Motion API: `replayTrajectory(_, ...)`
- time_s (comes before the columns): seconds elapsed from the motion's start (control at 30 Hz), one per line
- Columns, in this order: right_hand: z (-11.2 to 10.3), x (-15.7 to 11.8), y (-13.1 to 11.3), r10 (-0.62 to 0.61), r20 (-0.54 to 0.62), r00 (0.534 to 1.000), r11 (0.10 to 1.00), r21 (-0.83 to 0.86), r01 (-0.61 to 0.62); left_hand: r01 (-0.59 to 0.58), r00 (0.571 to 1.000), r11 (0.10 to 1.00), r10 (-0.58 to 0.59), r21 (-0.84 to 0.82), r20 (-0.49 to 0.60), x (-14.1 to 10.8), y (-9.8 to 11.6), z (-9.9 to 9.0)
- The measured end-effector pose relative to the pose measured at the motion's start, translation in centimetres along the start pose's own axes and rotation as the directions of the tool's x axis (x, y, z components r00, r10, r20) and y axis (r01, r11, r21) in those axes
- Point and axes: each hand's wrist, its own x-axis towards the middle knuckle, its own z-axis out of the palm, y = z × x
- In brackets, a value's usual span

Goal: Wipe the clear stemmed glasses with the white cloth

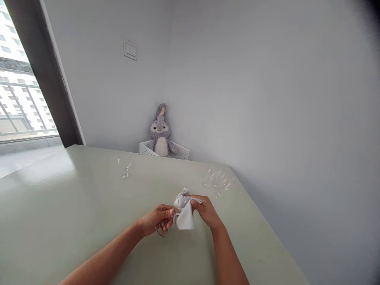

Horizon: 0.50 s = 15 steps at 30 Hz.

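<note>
My left hand is closed round the stem of a clear goblet, its round foot showing below my fingers. The goblet is tilted, with its bowl toward the right. A pale grey cloth covers much of the bowl and hangs down in a loose corner. My right hand pinches this cloth against the bowl, thumb on the near side. Part of the glass shows through between the cloth folds. Both hands are above the middle of the table.
One clear goblet stands upright at the back left of the pale green table. Several small stemmed glasses are grouped near the right edge. Behind the table, a plush rabbit sits in a white basket in the wall corner.
</note>
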Motion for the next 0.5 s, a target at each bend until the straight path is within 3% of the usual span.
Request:
replayTrajectory(0.1, -0.2, 0.6, 0.9, -0.110, -0.238, 0.965, 0.983, -0.171, 0.069, -0.034, 0.993, 0.999, 0.032, -0.016, -0.114, 0.4, 0.0, -0.3)
replayTrajectory(0.2, 0.4, 0.6, 1.4, -0.341, -0.424, 0.839, 0.887, -0.441, 0.137, -0.070, 0.943, 0.995, 0.088, 0.066, -0.320, 0.7, 0.1, -0.8)
replayTrajectory(0.23, 0.9, 0.5, 1.4, -0.417, -0.408, 0.813, 0.825, -0.544, 0.150, -0.054, 0.910, 0.988, 0.107, 0.141, -0.400, 0.7, 0.1, -0.9)
replayTrajectory(0.3, 2.4, 0.4, 1.4, -0.515, -0.236, 0.824, 0.660, -0.722, 0.206, 0.050, 0.836, 0.918, 0.177, 0.394, -0.519, 0.7, -0.1, -1.1)
replayTrajectory(0.33, 3.3, 0.4, 1.4, -0.530, -0.118, 0.840, 0.573, -0.780, 0.252, 0.129, 0.809, 0.827, 0.231, 0.548, -0.540, 0.7, -0.3, -1.1)
replayTrajectory(0.4, 5.0, 0.5, 1.5, -0.519, 0.044, 0.853, 0.457, -0.830, 0.321, 0.227, 0.807, 0.552, 0.355, 0.803, -0.472, 0.5, -0.7, -0.9)
replayTrajectory(0.47, 5.9, 0.9, 1.6, -0.514, 0.035, 0.857, 0.449, -0.841, 0.303, 0.173, 0.840, 0.293, 0.454, 0.940, -0.296, 0.3, -0.9, -0.5)
replayTrajectory(0.5, 5.9, 1.0, 1.8, -0.509, -0.027, 0.860, 0.493, -0.829, 0.266, 0.115, 0.846, 0.206, 0.492, 0.972, -0.204, 0.2, -1.0, -0.2)
